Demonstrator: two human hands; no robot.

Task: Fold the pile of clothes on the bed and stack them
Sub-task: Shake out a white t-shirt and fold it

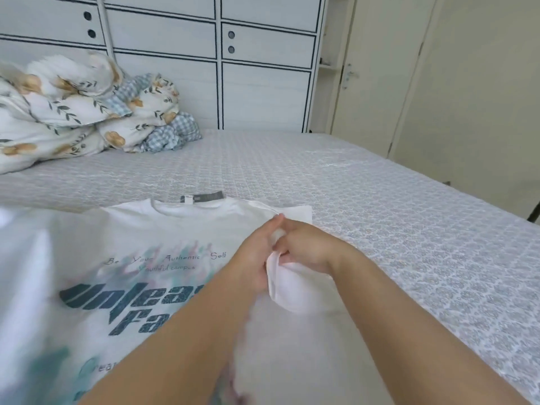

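Observation:
A white T-shirt (146, 244) with dark teal lettering lies face up on the bed, collar toward the far side. Both hands meet at its right shoulder. My right hand (306, 247) grips the bunched right sleeve (286, 287), which is lifted off the bed and hangs below my fingers. My left hand (257, 252) lies against the same sleeve from the left, fingers pointing away from me; how it holds the fabric is hidden by the cloth. A dark folded garment (204, 197) peeks out just beyond the collar.
The bed (380, 214) has a grey patterned cover and stretches to the right and far side. A crumpled floral and checked quilt (87, 112) sits at the far left. White drawers (204, 54) stand behind the bed, and cream doors (438, 83) are at the right.

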